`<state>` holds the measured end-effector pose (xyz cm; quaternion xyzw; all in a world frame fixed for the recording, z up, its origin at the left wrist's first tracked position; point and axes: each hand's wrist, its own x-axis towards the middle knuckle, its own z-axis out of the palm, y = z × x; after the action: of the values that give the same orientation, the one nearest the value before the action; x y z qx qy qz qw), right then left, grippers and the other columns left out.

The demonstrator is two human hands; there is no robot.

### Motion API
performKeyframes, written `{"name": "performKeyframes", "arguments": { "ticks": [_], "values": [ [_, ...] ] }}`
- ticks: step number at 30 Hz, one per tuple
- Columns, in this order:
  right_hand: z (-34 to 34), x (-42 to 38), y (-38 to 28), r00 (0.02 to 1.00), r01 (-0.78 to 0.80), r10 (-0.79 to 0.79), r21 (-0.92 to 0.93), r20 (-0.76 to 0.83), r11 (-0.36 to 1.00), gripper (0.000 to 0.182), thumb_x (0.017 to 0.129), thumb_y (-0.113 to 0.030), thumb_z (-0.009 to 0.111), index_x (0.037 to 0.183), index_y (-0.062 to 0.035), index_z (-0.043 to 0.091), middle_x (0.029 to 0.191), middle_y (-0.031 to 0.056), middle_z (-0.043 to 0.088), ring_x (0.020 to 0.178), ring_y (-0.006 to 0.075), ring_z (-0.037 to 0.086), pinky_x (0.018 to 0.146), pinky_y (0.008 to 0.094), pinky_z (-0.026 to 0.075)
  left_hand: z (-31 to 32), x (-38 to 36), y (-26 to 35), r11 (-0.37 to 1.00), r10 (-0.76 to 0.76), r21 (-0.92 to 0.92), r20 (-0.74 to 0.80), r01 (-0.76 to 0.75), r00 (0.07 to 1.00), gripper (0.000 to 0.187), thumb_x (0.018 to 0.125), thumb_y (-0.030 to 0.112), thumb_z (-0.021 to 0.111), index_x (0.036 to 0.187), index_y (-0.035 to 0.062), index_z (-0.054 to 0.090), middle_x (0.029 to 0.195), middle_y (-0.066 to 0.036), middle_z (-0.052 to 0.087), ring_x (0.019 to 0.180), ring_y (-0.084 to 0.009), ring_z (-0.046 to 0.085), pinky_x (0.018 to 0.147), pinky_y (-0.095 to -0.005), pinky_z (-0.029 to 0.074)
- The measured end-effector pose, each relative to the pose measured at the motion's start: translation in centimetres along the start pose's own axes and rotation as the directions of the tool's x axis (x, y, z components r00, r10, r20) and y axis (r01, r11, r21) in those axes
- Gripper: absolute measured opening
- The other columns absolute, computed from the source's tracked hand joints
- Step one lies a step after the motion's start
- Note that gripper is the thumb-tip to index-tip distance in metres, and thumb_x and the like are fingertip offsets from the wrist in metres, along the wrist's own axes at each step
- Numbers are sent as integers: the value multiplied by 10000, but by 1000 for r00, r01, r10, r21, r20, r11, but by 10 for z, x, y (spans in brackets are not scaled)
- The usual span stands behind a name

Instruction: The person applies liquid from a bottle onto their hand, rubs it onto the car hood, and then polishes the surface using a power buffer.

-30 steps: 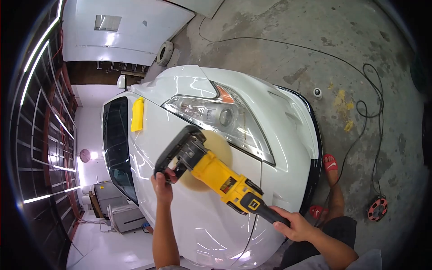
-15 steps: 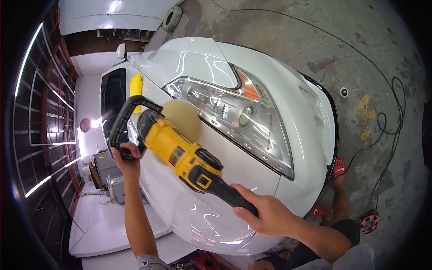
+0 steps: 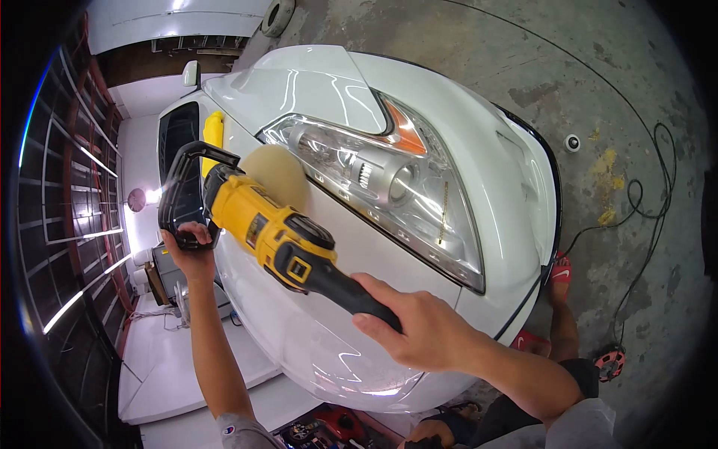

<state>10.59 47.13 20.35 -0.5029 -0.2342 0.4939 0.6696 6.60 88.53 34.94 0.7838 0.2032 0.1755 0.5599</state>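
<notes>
A yellow and black power polisher [image 3: 262, 224] is held over the white car's body [image 3: 366, 254]. My left hand [image 3: 192, 251] is wrapped round its black loop handle at the left. Around the rear black grip is my right hand [image 3: 419, 325], fingers closed. The round cream pad [image 3: 275, 176] lies against the white panel beside the headlight [image 3: 389, 179], partly hidden behind the tool. Beyond the loop handle, a yellow cloth [image 3: 213, 131] rests on the car.
A black cable [image 3: 658, 217] winds over the concrete floor on the right, near a small white round object [image 3: 572, 143] and a red-black disc [image 3: 611, 364]. A tire [image 3: 278, 16] is at the top. Grey containers [image 3: 172, 269] are at the left.
The polisher, with both my hands on it, has moved left and slightly up in the view. The car has also shifted a little up and left in the picture.
</notes>
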Motion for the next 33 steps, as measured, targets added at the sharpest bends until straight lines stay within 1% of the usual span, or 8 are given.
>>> {"name": "performKeyframes", "arguments": {
  "ticks": [8,11,14,17,20,23,26,33],
  "values": [
    [9,-104,56,998,-42,48,135,-47,990,532,922,-296,610,1394,-121,437,750,175,634,675,362,656,652,391,511,64,-96,6,991,32,121,193,-56,981,655,966,617,353,759,20,527,661,-67,436,641,-178,428,600,-283,355],
    [16,-149,83,990,-38,51,102,-133,994,583,864,-243,704,1374,-71,480,867,154,668,753,267,696,721,306,517,89,-141,1,980,44,180,214,-84,976,677,944,650,374,787,11,529,686,-72,459,656,-168,450,597,-286,362],
    [29,-195,125,980,9,-4,25,-198,1000,630,824,-224,755,1357,-20,487,907,143,686,793,212,698,760,280,510,109,-188,-12,974,38,215,177,-76,983,705,895,692,444,795,3,552,704,-79,482,644,-168,466,593,-287,368],
    [46,-240,156,964,-35,38,16,-264,999,653,789,-199,796,1331,20,506,938,122,702,814,150,685,778,267,505,142,-234,-12,982,-46,188,79,30,996,782,700,693,719,897,-58,633,741,-72,614,618,-154,585,562,-264,454],
    [68,-277,194,951,-125,136,57,-277,990,660,776,-192,811,1319,41,515,944,96,710,844,109,664,789,255,498,163,-278,-19,977,-98,200,91,78,991,686,709,623,743,828,-40,615,711,-28,561,616,-120,531,569,-258,414],
    [89,-298,216,940,-184,185,32,-287,982,655,775,-195,812,1317,37,525,924,77,713,838,104,657,791,251,497,158,-307,-34,974,-88,224,203,41,975,639,716,574,749,715,-18,509,669,-17,449,623,-117,418,558,-269,310],
    [109,-310,235,938,-187,187,28,-292,982,648,778,-190,807,1317,32,526,905,79,715,817,101,658,783,248,499,145,-335,-44,978,-33,208,173,-4,984,651,712,577,751,723,-29,517,678,-17,462,622,-117,419,557,-269,308],
    [137,-303,222,969,-176,162,-60,-186,983,618,782,-166,804,1305,23,535,819,45,686,728,100,637,727,245,495,80,-399,-43,966,-2,258,-23,8,1000,873,714,741,666,975,-92,644,697,-51,608,610,-118,573,559,-257,447]
  ]
}}
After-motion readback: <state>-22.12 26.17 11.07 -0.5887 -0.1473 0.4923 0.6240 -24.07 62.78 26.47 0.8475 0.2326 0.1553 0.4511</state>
